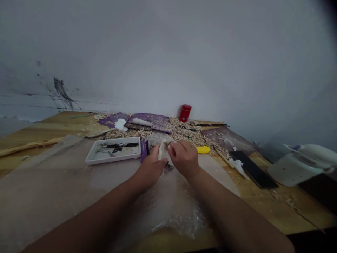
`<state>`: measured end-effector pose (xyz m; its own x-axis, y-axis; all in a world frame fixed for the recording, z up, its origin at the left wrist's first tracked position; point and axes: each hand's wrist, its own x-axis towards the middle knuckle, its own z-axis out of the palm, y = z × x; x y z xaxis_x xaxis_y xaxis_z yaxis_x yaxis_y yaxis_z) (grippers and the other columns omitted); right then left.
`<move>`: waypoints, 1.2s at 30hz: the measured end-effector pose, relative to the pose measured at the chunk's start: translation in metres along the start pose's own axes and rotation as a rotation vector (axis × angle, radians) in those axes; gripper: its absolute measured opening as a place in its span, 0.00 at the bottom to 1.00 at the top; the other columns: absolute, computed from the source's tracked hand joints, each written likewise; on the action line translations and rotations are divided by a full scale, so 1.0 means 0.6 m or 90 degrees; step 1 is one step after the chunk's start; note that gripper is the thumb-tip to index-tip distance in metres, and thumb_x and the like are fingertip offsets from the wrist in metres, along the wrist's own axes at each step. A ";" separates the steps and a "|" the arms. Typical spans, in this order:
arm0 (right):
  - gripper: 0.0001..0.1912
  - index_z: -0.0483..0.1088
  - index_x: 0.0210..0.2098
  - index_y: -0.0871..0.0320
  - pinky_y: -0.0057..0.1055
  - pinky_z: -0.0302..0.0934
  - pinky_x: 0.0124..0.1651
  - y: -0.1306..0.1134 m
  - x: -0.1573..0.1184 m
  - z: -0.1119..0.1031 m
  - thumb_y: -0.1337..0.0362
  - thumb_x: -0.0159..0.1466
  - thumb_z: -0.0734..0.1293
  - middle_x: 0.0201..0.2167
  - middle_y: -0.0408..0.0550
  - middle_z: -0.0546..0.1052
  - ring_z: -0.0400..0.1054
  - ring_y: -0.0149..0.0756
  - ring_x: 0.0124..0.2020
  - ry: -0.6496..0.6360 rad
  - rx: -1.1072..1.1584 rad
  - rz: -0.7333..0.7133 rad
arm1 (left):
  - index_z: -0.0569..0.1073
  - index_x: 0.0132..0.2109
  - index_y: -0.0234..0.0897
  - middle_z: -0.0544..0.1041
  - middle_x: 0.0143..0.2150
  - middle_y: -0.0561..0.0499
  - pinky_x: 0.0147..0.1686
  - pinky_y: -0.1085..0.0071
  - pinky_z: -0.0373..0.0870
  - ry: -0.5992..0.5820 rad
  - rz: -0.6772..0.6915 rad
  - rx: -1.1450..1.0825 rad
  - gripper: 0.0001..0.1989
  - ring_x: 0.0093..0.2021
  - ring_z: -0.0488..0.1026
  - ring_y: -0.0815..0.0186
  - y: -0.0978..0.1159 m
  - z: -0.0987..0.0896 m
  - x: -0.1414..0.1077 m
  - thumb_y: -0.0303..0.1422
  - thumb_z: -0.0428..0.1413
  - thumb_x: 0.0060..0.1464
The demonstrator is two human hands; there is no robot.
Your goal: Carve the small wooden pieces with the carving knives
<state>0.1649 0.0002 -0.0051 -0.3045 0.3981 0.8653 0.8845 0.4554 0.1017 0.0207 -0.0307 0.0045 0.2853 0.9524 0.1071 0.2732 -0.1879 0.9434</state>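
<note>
Carving (163, 149) held up between left hand (150, 169) and right hand (184, 158), both clenched on it. Likely light, stiff, brittle at thin edges; grip the thick middle. Plastic sheet (168, 207) underneath, white tray (113, 150) beside, shavings (181, 131) across desk (263, 207), wall (168, 52) behind.

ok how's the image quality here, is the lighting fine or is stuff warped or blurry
In the head view, the light is dim and flat, and the wall darkens toward the top right corner. The wide lens bends the wooden table and stretches the right forearm. Glare sits on the plastic sheet, and the pale piece between the left hand and right hand looks soft.
</note>
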 end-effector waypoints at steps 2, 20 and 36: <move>0.09 0.65 0.21 0.57 0.29 0.51 0.29 0.019 0.004 -0.002 0.69 0.58 0.60 0.20 0.44 0.65 0.58 0.32 0.25 0.012 0.026 0.077 | 0.57 0.55 0.39 0.63 0.19 0.59 0.17 0.78 0.54 -0.042 -0.048 -0.066 0.23 0.16 0.57 0.74 0.003 0.000 -0.003 0.32 0.47 0.51; 0.06 0.68 0.27 0.59 0.30 0.57 0.33 -0.019 0.002 -0.013 0.69 0.58 0.60 0.23 0.46 0.68 0.62 0.33 0.29 -0.044 0.318 0.126 | 0.61 0.51 0.36 0.72 0.35 0.50 0.36 0.70 0.62 -0.011 0.090 0.041 0.21 0.36 0.68 0.64 -0.003 -0.001 0.001 0.27 0.48 0.47; 0.03 0.67 0.22 0.59 0.23 0.51 0.22 -0.008 0.021 -0.018 0.66 0.51 0.65 0.17 0.38 0.66 0.57 0.25 0.19 -0.258 0.641 0.400 | 0.64 0.48 0.36 0.69 0.29 0.51 0.29 0.72 0.60 -0.010 0.091 0.077 0.18 0.30 0.66 0.65 -0.007 -0.010 0.007 0.29 0.48 0.47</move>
<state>0.1607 -0.0057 0.0105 -0.1731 0.9010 0.3978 0.3084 0.4331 -0.8469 0.0151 -0.0246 0.0028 0.3426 0.9103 0.2323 0.3364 -0.3497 0.8744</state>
